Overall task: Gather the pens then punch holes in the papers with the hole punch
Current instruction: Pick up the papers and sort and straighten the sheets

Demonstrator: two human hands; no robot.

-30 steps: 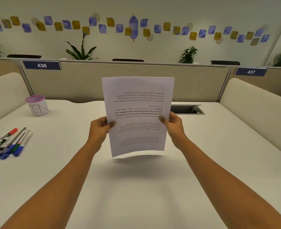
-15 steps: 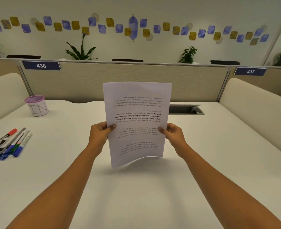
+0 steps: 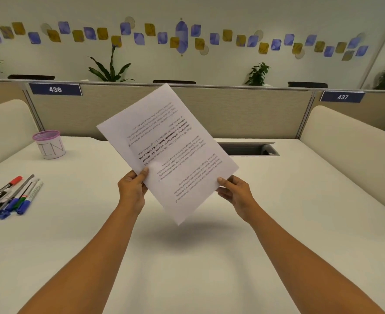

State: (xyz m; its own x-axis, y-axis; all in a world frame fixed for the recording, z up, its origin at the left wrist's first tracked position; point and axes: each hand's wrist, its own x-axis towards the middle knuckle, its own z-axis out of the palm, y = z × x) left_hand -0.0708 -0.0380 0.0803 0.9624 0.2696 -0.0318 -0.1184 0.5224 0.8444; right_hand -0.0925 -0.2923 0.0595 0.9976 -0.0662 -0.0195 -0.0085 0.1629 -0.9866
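Near the desk's (image 3: 187, 257) left edge: pens (image 3: 12, 196) lying loose in a rough bundle, not in the mesh cup (image 3: 50, 143) standing further back near the far left corner, so gathering perhaps done, perhaps not. Over the desk's middle: papers (image 3: 166, 150) held aloft, tilted, print upside down, left hand (image 3: 131, 189) pinched on the lower left edge, right hand (image 3: 234, 191) pinched on the lower right corner. No hole punch in sight and no holes apparent, though hard to tell at this angle; punching seemingly all left to do.

One head-worn view faces forward and down over the desk (image 3: 187, 257) (close, wide-angle)
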